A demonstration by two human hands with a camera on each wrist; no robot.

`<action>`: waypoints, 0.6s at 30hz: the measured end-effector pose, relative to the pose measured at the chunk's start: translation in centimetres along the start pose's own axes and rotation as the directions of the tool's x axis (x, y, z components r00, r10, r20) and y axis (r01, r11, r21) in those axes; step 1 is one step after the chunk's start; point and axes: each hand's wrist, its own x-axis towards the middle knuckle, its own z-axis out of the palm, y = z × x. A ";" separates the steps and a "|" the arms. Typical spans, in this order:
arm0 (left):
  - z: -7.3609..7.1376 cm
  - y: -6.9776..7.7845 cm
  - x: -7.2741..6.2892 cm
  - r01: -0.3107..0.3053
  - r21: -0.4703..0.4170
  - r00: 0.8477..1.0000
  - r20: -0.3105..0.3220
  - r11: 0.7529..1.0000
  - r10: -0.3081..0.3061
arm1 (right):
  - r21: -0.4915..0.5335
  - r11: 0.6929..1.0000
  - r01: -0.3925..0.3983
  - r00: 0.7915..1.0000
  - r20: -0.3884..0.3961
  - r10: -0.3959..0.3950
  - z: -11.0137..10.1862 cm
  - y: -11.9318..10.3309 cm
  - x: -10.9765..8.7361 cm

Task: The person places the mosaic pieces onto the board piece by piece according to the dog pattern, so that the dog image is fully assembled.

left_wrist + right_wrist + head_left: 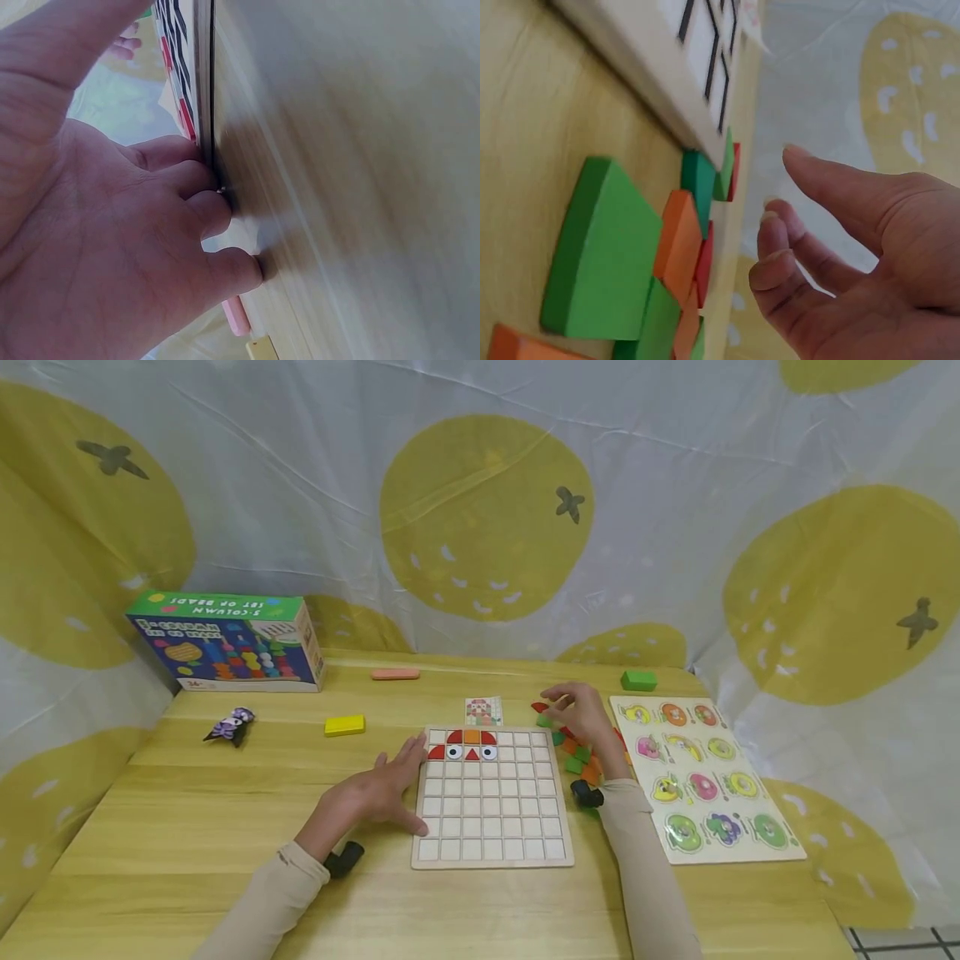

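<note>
A wooden grid board (491, 853) lies on the table, and its top left squares hold red, orange and eye-patterned pieces (471, 744). My left hand (375, 795) rests along the board's left edge, thumb and fingers spread apart. In the left wrist view, the fingertips touch the tabletop beside that edge. My right hand (581, 717) hovers over loose pieces to the right of the board, close to a red piece (538, 706). Its fingers are loosely bent, with a gap to the thumb and nothing between them. A green block (604, 255) lies below it.
Behind the board lies a small picture card (483, 712). A fruit puzzle board (660, 810) stands to the right of the pieces. Further out are a green block (638, 680), yellow block (344, 726), pink stick (395, 674), purple-black trinket (231, 727) and a toy box (225, 647).
</note>
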 end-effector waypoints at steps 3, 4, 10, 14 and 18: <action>0.0 0.0 -0.1 0.003 -0.016 1.000 0.000 1.000 -0.003 | -0.040 0.999 -0.003 0.999 0.034 0.004 0.1 0.6 0.4; 0.0 0.0 -0.1 0.005 -0.019 1.000 0.001 1.000 -0.005 | -0.057 0.998 0.005 0.999 0.050 -0.002 0.2 0.8 0.6; 0.0 -0.1 -0.2 0.003 -0.013 1.000 0.000 1.000 -0.003 | -0.138 0.989 0.056 0.993 0.111 -0.041 0.9 1.4 1.2; 0.0 -0.1 -0.1 -0.004 -0.009 1.000 -0.004 1.000 0.004 | -0.165 0.986 0.021 0.995 0.102 -0.004 1.1 1.1 1.3; 0.0 -0.2 -0.1 -0.001 -0.008 1.000 -0.007 1.000 0.001 | -0.157 0.987 -0.026 0.994 0.101 0.042 1.1 1.0 1.3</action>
